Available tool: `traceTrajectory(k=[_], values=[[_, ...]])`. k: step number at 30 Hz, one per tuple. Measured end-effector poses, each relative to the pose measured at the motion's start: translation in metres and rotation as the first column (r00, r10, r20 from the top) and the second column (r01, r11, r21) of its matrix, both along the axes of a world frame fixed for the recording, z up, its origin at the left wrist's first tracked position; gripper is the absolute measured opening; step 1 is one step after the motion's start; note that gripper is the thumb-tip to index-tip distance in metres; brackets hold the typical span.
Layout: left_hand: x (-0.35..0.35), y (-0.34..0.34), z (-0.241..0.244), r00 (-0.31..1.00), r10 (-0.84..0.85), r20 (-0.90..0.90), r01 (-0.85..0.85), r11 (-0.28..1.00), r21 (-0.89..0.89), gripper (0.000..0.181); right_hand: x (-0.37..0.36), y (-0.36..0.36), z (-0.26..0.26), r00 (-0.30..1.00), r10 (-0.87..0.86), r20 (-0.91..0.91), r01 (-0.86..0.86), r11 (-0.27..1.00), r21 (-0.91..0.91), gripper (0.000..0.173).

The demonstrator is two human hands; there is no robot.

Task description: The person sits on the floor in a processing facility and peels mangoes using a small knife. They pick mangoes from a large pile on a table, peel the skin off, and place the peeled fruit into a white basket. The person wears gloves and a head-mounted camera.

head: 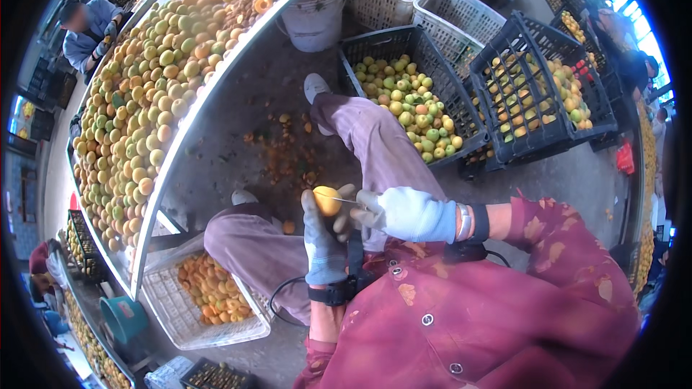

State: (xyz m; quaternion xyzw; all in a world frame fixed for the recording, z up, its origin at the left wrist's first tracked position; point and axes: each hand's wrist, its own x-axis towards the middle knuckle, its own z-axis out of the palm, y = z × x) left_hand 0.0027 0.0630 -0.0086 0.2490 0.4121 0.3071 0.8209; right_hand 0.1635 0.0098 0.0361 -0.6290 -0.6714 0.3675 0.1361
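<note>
My left hand (323, 232), in a grey and light-blue work glove, holds a yellow apricot (327, 201) between thumb and fingers. My right hand (403, 213), gloved the same way, grips a small knife whose thin blade (346, 200) lies against the fruit. The knife's handle is hidden in my fingers. Both hands are above my lap, close together. Beside my left knee, a white plastic crate (178, 329) contains orange apricot pieces (211, 292).
A metal-edged table (184, 135) piled with apricots (146, 97) curves along the left. Black crates of fruit (346, 70) (540, 92), white crates (443, 16) and a white bucket (313, 21) stand ahead and right. Fruit scraps (286, 146) litter the floor. Another person (89, 35) works across the table.
</note>
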Motion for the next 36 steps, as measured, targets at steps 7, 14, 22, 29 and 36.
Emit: traceTrajectory(k=[7, 14, 22, 29, 36], values=[[-0.001, 0.002, -0.005, 0.996, -0.041, 0.083, 0.047, 0.997, -0.063, 0.082, -0.002, -0.001, 0.002, 0.996, -0.046, -0.074, 0.043, 0.998, -0.050, 0.039], [-0.004, 0.000, 0.014, 0.977, -0.084, -0.195, 0.096, 0.994, 0.052, 0.073, -0.013, -0.009, -0.026, 0.998, -0.056, 0.023, 0.055, 0.997, 0.045, 0.040], [-0.005, -0.012, 0.013, 0.977, 0.073, -0.202, -0.004, 0.946, 0.325, 0.063, -0.014, -0.008, -0.026, 0.940, -0.129, -0.316, 0.098, 0.989, -0.114, 0.035], [-0.009, -0.004, 0.011, 0.940, 0.058, -0.336, 0.091, 0.906, 0.412, 0.052, -0.009, -0.011, -0.046, 0.997, -0.062, 0.038, 0.039, 0.896, 0.442, 0.019], [-0.012, -0.011, 0.007, 0.997, 0.072, -0.036, -0.066, 0.987, 0.145, 0.065, -0.019, -0.011, -0.019, 0.995, -0.074, 0.061, 0.047, 0.932, 0.361, 0.021]])
